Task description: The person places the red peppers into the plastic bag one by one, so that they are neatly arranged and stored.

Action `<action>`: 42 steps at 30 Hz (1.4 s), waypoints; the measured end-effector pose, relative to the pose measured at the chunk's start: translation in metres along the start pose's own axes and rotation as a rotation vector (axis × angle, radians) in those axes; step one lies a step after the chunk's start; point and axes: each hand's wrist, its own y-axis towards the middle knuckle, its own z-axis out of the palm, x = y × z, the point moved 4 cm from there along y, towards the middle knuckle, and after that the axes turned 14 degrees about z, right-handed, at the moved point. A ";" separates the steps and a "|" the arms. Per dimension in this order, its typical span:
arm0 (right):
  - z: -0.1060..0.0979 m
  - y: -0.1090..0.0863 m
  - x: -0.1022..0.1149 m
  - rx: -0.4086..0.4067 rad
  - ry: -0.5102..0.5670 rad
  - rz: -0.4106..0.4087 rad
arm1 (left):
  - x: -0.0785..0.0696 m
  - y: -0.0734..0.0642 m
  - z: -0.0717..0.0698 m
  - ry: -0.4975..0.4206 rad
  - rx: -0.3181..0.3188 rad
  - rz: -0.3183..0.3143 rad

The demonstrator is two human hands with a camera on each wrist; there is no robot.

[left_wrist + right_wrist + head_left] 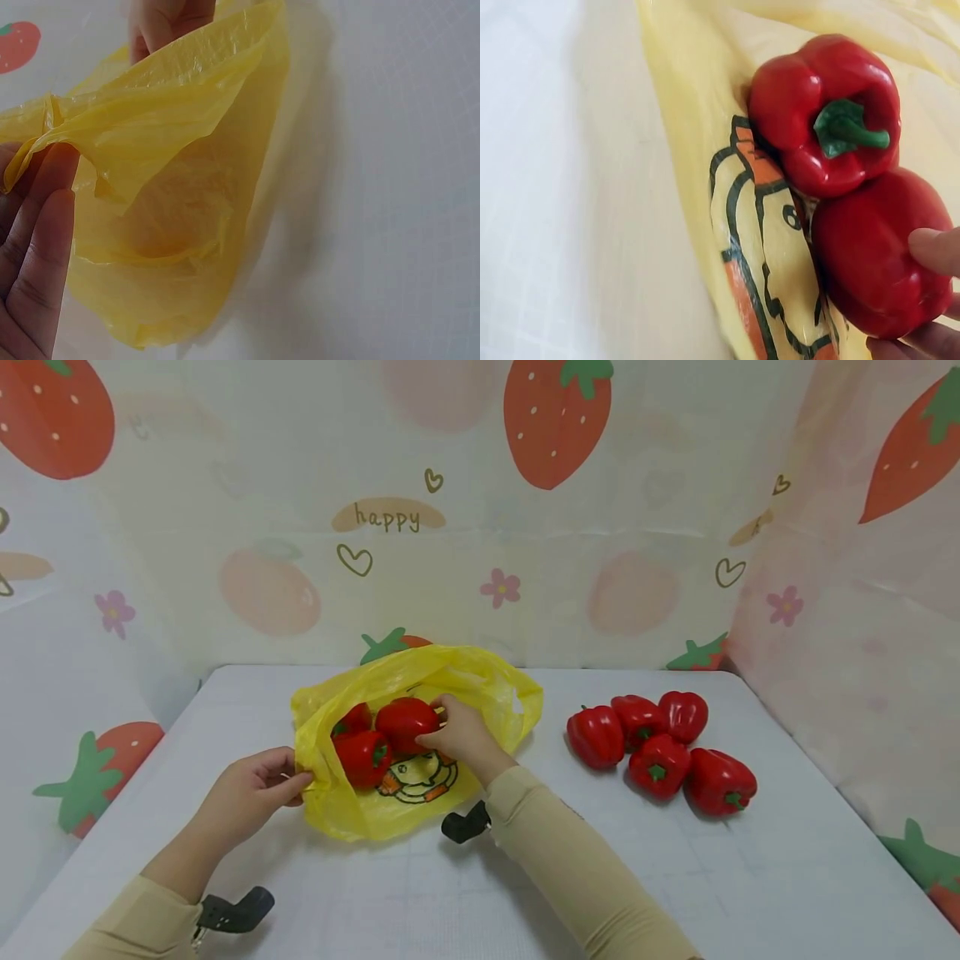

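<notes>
A yellow plastic bag [341, 817] with a printed cartoon lies with its mouth spread. My left hand [251, 789] pinches the left edge of the bag between thumb and fingers. Inside the mouth, my right hand [467, 735] grips a red bell pepper [407, 724], thumb on one side and fingers on the other. That pepper touches another red bell pepper [825, 112] with a green stem in the right wrist view. One more red pepper [354, 719] sits behind them, partly hidden. The left wrist view shows the bag's outer side [172, 210] and the pinched fold.
Several red bell peppers [658, 767] stand in a cluster on the white table [795, 860], right of the bag. A strawberry-print cloth [465, 468] hangs behind and at both sides. A black wrist mount [238, 912] is on each forearm.
</notes>
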 end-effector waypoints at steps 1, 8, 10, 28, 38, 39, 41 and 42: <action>0.000 0.000 0.000 -0.001 0.003 0.009 | 0.000 0.000 0.000 0.000 -0.001 -0.001; 0.002 -0.003 0.003 -0.035 -0.011 0.022 | 0.000 0.000 0.001 0.003 -0.003 0.012; 0.002 -0.004 0.004 -0.036 -0.021 0.007 | 0.000 0.000 0.001 0.001 -0.001 0.014; 0.002 -0.006 0.003 0.046 -0.002 -0.020 | 0.001 0.000 0.000 0.007 -0.001 0.001; -0.008 -0.012 0.006 0.067 0.020 -0.038 | -0.001 0.001 0.000 0.010 0.005 0.010; -0.010 -0.012 0.006 0.069 0.025 -0.040 | -0.001 0.001 0.000 0.009 0.006 0.011; -0.014 -0.013 0.006 0.072 0.038 -0.039 | -0.002 0.001 0.000 0.006 0.006 0.011; -0.016 -0.013 0.006 0.074 0.040 -0.043 | -0.002 0.001 0.000 0.006 0.007 0.011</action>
